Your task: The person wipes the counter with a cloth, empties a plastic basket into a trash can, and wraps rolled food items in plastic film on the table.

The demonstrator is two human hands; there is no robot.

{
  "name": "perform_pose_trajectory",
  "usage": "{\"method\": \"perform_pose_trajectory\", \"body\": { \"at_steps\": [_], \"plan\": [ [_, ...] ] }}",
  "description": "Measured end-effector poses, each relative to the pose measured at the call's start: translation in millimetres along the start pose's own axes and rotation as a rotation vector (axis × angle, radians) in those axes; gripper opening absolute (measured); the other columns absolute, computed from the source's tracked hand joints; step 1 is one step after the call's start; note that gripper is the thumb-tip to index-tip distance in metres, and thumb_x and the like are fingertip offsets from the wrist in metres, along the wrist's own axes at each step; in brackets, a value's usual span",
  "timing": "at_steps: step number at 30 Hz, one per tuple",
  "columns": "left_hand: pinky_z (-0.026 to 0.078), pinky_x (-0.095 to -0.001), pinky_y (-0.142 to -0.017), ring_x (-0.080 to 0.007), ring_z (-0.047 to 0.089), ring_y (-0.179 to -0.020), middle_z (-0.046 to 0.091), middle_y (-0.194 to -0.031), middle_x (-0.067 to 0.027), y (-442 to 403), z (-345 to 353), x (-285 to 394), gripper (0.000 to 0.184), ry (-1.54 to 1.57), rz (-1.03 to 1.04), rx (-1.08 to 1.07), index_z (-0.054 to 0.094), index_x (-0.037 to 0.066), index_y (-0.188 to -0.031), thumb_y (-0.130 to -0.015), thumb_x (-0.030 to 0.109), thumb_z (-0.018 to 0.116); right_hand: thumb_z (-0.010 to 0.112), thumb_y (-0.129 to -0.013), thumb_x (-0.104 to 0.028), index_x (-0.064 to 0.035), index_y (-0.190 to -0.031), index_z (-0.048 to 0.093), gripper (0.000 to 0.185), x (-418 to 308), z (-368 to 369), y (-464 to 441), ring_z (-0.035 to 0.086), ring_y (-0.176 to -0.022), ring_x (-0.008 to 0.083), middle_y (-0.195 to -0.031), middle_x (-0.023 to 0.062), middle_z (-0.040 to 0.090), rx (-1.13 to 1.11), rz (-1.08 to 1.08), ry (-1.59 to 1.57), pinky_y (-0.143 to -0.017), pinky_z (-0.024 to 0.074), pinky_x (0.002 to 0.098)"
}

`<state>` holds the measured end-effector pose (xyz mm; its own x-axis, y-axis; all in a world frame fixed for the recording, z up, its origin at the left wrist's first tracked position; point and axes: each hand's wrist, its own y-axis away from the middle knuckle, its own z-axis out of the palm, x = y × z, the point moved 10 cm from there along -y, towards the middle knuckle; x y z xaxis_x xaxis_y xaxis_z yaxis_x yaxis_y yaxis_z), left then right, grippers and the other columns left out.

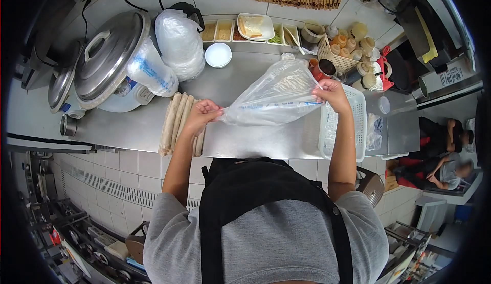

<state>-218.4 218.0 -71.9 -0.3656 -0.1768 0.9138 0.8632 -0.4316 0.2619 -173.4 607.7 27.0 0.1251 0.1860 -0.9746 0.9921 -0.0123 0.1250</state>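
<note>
A clear plastic bag (pixel 271 97) with blue print is stretched between my two hands above the steel counter. My left hand (pixel 204 112) pinches its left corner, close to a stack of long pale rolls (pixel 176 123) in wrapping. My right hand (pixel 332 95) grips the bag's right edge, over the white plastic basket (pixel 360 125). Some pale contents or folds show through the upper part of the bag; I cannot tell which. Just behind the bag's right side stands a dark red cup (pixel 324 69).
Two large lidded steel pots (pixel 110 53) stand at the left, with a full plastic bag (pixel 179 43) beside them. A white bowl (pixel 218 55) sits near trays of ingredients (pixel 225 30). Sauce bottles fill a beige basket (pixel 335 53) at the back right. Two people (pixel 442 174) are far right.
</note>
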Motion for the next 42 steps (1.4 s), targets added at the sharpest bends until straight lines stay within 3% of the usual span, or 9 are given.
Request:
{"method": "perform_pose_trajectory", "body": {
  "at_steps": [6, 9, 14, 19, 25, 29, 32, 34, 42],
  "plan": [
    [0.053, -0.0271, -0.072, -0.0129, 0.062, -0.082, 0.065, -0.1, -0.0076, -2.5, -48.6, 54.3, 0.026, -0.134, 0.282, 0.296, 0.057, 0.007, -0.107, -0.088, 0.023, 0.066, 0.071, -0.082, -0.012, -0.0058, -0.082, 0.063, 0.01, -27.2, 2.3, -1.1, 0.057, -0.05, 0.0056, -0.068, 0.0013, 0.065, 0.078, -0.069, -0.106, -0.041, 0.0377, 0.0174],
    [0.054, -0.0397, -0.076, -0.0311, 0.059, -0.094, 0.042, -0.133, -0.0192, -4.5, 3.5, 37.3, 0.083, -0.098, -0.078, 0.169, 0.023, 0.015, -0.143, -0.084, 0.066, 0.05, 0.07, -0.083, -0.012, -0.006, -0.084, 0.062, 0.01, -41.0, 26.5, 2.2, 0.059, -0.051, 0.0071, -0.07, 0.0015, 0.065, 0.058, -0.089, -0.115, -0.04, 0.0381, 0.0177],
    [0.055, -0.0357, -0.072, -0.0282, 0.06, -0.095, 0.044, -0.131, -0.0208, -25.2, 55.1, -22.8, 0.091, -0.164, -0.339, 0.215, 0.012, 0.016, -0.147, -0.082, 0.048, 0.068, 0.068, -0.085, -0.011, -0.0049, -0.085, 0.061, 0.01, -40.8, 71.2, 1.1, 0.063, -0.054, 0.01, -0.072, 0.0033, 0.065, -0.088, -0.052, -0.126, -0.04, 0.0398, 0.0184],
    [0.047, -0.0192, -0.057, -0.0078, 0.054, -0.075, 0.058, -0.105, -0.0083, -70.7, 39.4, -67.4, 0.064, 0.223, -0.166, -0.01, 0.036, 0.013, -0.133, -0.081, 0.007, 0.072, 0.065, -0.087, -0.011, -0.0042, -0.085, 0.061, 0.009, -32.0, 31.0, 1.4, 0.064, -0.058, 0.0111, -0.072, 0.0038, 0.065, -0.099, -0.066, -0.136, -0.042, 0.0417, 0.0198],
    [0.046, -0.016, -0.057, -0.0062, 0.054, -0.074, 0.06, -0.097, -0.0041, -41.5, -8.6, -22.3, 0.043, 0.46, 0.017, 0.304, 0.046, 0.013, -0.119, -0.084, 0.003, 0.068, 0.061, -0.09, -0.015, -0.0051, -0.095, 0.059, 0.011, -42.6, -132.5, 28.7, 0.063, -0.073, 0.0126, -0.087, 0.006, 0.065, 0.69, -0.38, -0.473, -0.061, 0.0502, 0.0217],
    [0.046, -0.0163, -0.058, -0.0065, 0.055, -0.074, 0.06, -0.097, -0.0041, -34.0, 8.5, -18.8, 0.043, 0.494, 0.034, 0.288, 0.044, 0.013, -0.119, -0.084, 0.003, 0.068, 0.073, -0.077, -0.004, -0.0069, -0.121, 0.054, 0.048, -59.1, 4.7, 4.4, 0.059, -0.091, 0.0147, -0.113, 0.007, 0.058, 0.216, -0.472, 0.009, -0.079, 0.0502, 0.0276],
    [0.047, -0.0166, -0.058, -0.0066, 0.055, -0.076, 0.06, -0.098, -0.0042, -31.7, 16.6, -20.9, 0.045, 0.583, 0.035, 0.28, 0.043, 0.014, -0.12, -0.084, 0.002, 0.067, 0.075, -0.075, -0.005, -0.0048, -0.112, 0.06, 0.04, -40.7, 40.2, -2.9, 0.059, -0.09, 0.0128, -0.107, 0.0058, 0.062, 0.284, -0.399, 0.127, -0.081, 0.0484, 0.0257],
    [0.047, -0.0167, -0.058, -0.0069, 0.056, -0.076, 0.06, -0.098, -0.0045, -26.9, 14.2, -15.8, 0.045, 0.593, 0.049, 0.309, 0.044, 0.014, -0.12, -0.084, 0.001, 0.067, 0.076, -0.075, -0.005, -0.0023, -0.098, 0.065, 0.026, -23.4, 68.5, -16.2, 0.06, -0.084, 0.0117, -0.094, 0.0045, 0.066, -0.064, -0.267, 0.025, -0.079, 0.0485, 0.0247],
    [0.048, -0.0158, -0.059, -0.0056, 0.058, -0.076, 0.06, -0.1, -0.0019, 2.2, -35.3, 10.6, 0.039, 0.494, 0.231, 0.312, 0.044, 0.014, -0.121, -0.088, 0.0, 0.06, 0.064, -0.087, -0.01, -0.0045, -0.1, 0.06, 0.015, 5.0, -89.6, -18.3, 0.061, -0.085, 0.014, -0.093, 0.0053, 0.065, 0.446, -0.308, -0.351, -0.075, 0.0505, 0.0282]
  ]
}}
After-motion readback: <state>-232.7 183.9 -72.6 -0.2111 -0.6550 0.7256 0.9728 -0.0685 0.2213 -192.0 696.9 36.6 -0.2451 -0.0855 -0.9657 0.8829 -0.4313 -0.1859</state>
